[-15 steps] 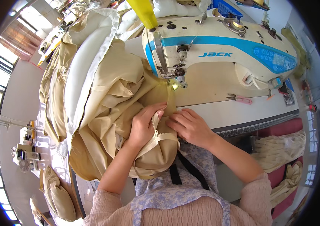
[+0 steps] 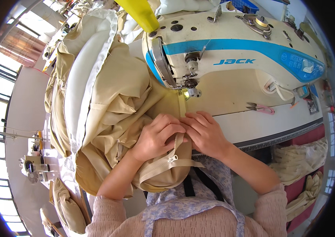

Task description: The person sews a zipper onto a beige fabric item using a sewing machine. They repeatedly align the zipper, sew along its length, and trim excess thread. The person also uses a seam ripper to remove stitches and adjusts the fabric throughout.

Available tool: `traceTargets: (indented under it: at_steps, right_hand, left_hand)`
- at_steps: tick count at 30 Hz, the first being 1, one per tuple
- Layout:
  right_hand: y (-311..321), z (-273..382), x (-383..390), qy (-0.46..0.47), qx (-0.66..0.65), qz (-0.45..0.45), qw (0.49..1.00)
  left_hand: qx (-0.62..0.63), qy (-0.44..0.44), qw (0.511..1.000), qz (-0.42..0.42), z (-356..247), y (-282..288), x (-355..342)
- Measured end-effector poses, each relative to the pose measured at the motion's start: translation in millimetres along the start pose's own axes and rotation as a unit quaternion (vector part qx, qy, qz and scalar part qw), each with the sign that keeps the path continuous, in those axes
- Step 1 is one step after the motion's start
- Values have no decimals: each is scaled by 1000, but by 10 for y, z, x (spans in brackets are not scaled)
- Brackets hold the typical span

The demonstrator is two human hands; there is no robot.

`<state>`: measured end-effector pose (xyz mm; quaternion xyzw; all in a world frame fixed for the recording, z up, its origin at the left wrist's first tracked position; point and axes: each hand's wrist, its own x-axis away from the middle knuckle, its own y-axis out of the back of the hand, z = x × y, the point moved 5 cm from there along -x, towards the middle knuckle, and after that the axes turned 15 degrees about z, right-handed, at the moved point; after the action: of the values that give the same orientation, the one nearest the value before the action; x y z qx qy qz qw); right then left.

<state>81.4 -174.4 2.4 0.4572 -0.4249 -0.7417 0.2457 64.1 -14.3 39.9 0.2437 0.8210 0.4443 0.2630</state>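
Beige fabric (image 2: 136,94) lies bunched at the left of a white and blue sewing machine (image 2: 230,37), its edge running under the lit needle area. A beige zipper (image 2: 182,104) lies along that edge and comes down from the presser foot to my hands. My left hand (image 2: 160,134) is closed, pinching the zipper tape and fabric edge. Against its fingertips, my right hand (image 2: 205,132) also pinches the zipper and edge; fingers partly cover what they grip. Below them the zipper hangs in a loop, with a pale zipper pull (image 2: 173,158) showing.
Pink-handled thread snips (image 2: 262,108) lie on the machine bed to the right. A ruler strip (image 2: 262,144) follows the table's front edge. White padded fabric (image 2: 82,85) is piled at left. Beige pieces (image 2: 299,158) rest on a maroon surface at right.
My left hand has moved up and right to meet my right hand at the zipper. The zipper pull hangs lower, and more zipper shows below the presser foot. The view has shifted slightly.
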Motion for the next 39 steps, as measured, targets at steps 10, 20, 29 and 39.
traceTargets:
  at_steps: [10,20,29,39]
  right_hand:
    - [-21,-28,56,-31,-51,20,998]
    - [-128,-36,-49,18,25,78,996]
    - [-107,-43,-24,10,-12,50,999]
    - [-94,-71,-51,23,-5,64,998]
  left_hand:
    - [-139,26,988,69,138,-122,-216]
    - [-63,50,993,-87,346,67,-256]
    - [-125,-11,992,-8,322,47,-376]
    - [-156,-25,987,23,362,-98,-393]
